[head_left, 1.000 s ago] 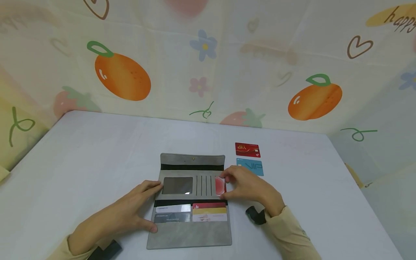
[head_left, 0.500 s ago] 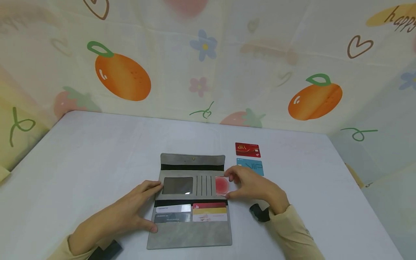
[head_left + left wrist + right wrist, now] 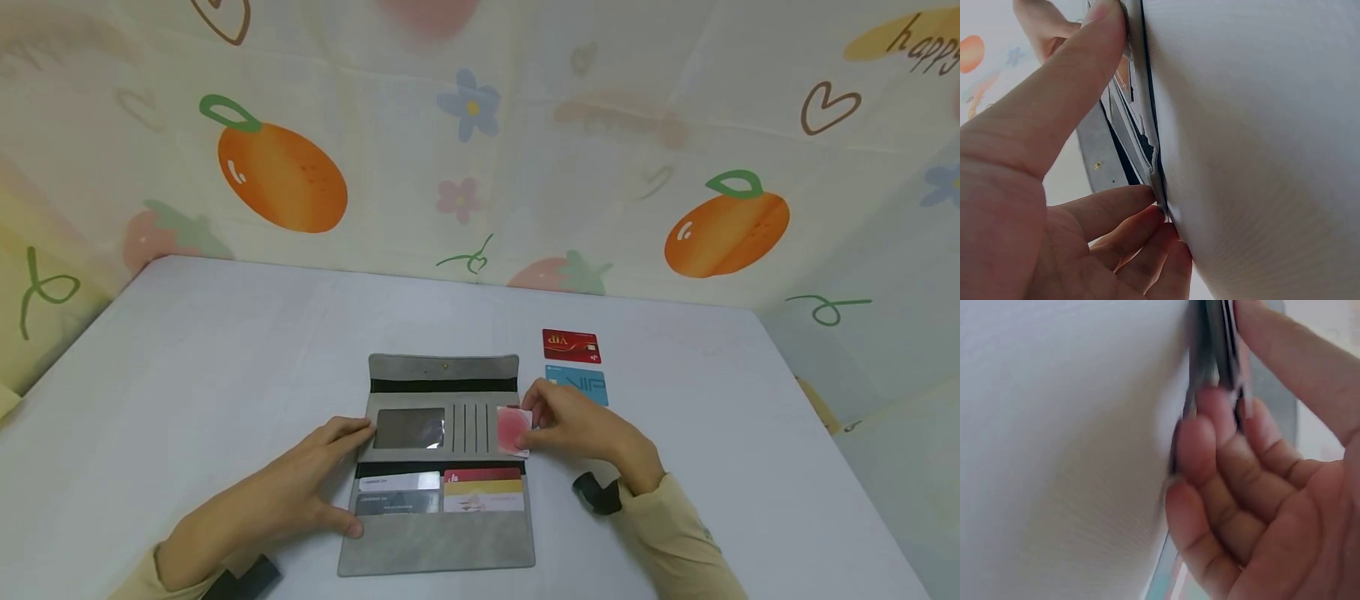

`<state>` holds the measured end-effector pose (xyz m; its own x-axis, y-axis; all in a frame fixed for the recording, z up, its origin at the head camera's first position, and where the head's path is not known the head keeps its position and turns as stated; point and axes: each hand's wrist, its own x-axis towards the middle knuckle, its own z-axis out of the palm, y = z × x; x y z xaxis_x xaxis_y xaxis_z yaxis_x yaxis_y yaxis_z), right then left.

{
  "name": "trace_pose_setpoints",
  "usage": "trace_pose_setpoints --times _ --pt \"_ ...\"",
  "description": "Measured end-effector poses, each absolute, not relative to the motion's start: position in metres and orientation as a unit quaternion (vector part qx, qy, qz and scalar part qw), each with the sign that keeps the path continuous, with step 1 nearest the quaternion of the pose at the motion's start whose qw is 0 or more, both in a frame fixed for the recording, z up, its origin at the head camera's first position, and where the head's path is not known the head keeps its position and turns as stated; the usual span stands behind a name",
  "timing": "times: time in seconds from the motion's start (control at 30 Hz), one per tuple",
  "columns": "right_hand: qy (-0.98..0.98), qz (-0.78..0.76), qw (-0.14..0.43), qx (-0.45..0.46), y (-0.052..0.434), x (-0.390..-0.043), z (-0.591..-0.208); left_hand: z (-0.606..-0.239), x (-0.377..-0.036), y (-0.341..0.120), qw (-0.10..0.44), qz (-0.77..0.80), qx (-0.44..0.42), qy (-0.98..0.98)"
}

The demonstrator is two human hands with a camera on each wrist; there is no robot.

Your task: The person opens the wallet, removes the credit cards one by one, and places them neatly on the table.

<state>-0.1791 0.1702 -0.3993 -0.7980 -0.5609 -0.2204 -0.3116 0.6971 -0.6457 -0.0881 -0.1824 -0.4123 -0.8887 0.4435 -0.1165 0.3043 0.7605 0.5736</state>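
Observation:
A grey wallet (image 3: 442, 533) lies unfolded on the white table (image 3: 187, 375), with several cards tucked in its lower slots. My right hand (image 3: 581, 429) pinches a white card with a red circle (image 3: 512, 430) at the wallet's right edge, by the vertical slots. My left hand (image 3: 300, 487) rests flat on the wallet's left edge, thumb near the lower slots. In the left wrist view my fingers (image 3: 1116, 219) lie against the wallet's rim (image 3: 1147, 125). The right wrist view is blurred, with my fingers (image 3: 1210, 450) at the wallet's edge.
A red VIP card (image 3: 572, 345) and a blue VIP card (image 3: 581, 385) lie on the table just right of the wallet. Fruit-patterned cloth walls (image 3: 480, 142) enclose the table at the back and sides.
My right hand drew the red-circle card out to the right, then moved it back left toward the wallet's slots. The left hand has stayed put.

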Motion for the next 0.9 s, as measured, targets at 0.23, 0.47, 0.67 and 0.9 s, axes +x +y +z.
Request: trace_pose_setpoints --times 0.23,0.47,0.67,0.9 --pt "0.878 -0.338 0.223 -0.256 0.172 -0.18 -0.397 -0.412 -0.088 -0.182 0.124 0.281 0.196 0.931" --pt "0.874 -0.335 0.24 -0.258 0.179 -0.183 -0.394 -0.412 -0.088 -0.183 0.121 0.279 0.203 0.931" --pt "0.876 -0.32 0.243 -0.269 0.187 -0.184 -0.389 -0.412 -0.089 -0.183 0.123 0.279 0.206 0.93" --pt "0.881 -0.324 0.225 -0.262 0.188 -0.183 -0.389 -0.412 -0.088 -0.183 0.124 0.28 0.207 0.929"
